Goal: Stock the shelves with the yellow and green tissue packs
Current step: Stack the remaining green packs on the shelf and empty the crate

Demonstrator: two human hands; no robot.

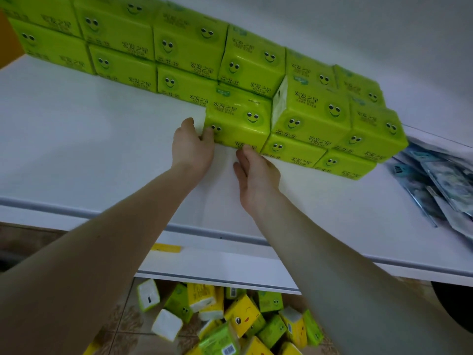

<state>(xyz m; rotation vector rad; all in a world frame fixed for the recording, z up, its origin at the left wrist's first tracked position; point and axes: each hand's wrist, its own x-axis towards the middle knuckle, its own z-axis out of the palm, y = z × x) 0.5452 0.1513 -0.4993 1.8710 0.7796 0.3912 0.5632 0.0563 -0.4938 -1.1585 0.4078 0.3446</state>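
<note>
Two hands apparently seating one green pack (238, 119) on the shelf (76, 129): left hand (193, 147) fingers gripped its end, right hand (256, 175) fingers lay straight, thumb touching its front; next move likely needed another pack from the floor pile (230, 321).

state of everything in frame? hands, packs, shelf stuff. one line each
left hand, gripping the left end of the front green pack
right hand, fingers fairly straight, tips touching that pack's lower front edge
front green pack, down on the shelf, against the stack
green stack, layered along the back wall
loose packs, yellow and green, jumbled on the floor below
blue-grey packets, lying flat at the shelf's right end
</note>
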